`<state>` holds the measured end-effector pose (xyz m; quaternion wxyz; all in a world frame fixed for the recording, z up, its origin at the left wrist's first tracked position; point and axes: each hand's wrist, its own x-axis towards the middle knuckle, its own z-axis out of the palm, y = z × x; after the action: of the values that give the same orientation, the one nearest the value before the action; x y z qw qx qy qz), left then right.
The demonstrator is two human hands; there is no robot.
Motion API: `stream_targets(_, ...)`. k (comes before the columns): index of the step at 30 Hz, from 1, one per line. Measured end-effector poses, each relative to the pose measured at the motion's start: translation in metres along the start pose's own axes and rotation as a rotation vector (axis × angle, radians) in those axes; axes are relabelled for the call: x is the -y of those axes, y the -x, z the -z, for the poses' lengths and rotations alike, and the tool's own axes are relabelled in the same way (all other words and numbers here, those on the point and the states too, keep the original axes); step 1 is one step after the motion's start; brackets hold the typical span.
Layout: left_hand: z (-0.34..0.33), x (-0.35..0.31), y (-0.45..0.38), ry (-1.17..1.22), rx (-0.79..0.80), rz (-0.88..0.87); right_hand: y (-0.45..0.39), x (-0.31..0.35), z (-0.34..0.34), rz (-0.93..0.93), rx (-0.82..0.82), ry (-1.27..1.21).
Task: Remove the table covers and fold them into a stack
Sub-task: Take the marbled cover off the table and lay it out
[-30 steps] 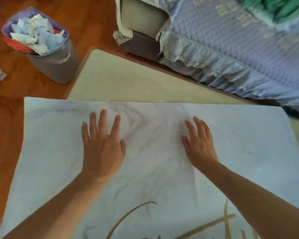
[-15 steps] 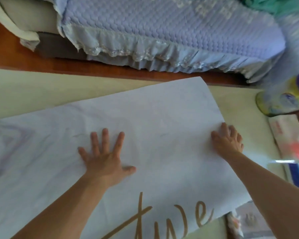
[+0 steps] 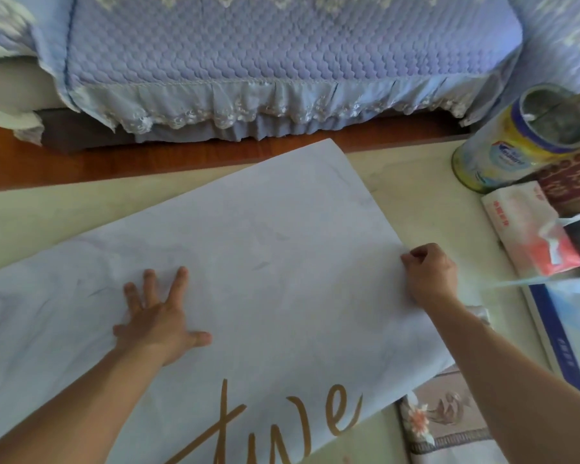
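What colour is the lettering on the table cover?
Golden-brown script lettering on the pale marbled table cover, seen in the head view.

At your twelve o'clock stands a sofa under a quilted lavender cover with a lace frill; below it a strip of reddish wooden floor runs across, daylight soft.

Two bare forearms, no sleeves anywhere along their visible length. Left hand without rings, watch or glove; nails short and unpainted. Right hand equally unadorned: no ring, nothing at the wrist just behind it. No bracelets, bandages or markings. No clothing in view near either hand; upper arms out of frame.
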<state>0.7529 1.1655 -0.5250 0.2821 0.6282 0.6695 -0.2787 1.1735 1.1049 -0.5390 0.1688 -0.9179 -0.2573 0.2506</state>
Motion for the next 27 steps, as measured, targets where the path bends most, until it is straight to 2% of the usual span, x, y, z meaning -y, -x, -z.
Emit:
stream_targets(22,-0.0022,0.0083,0.0047,-0.001,0.002,-0.046,0.0015,-0.0026,-0.0030,0.015,-0.009,0.054)
stream_targets(27,-0.0001,0.0096,0.0035,0.001,-0.006,-0.051,-0.0036,0.0008,0.0022,0.018,0.070,0.046)
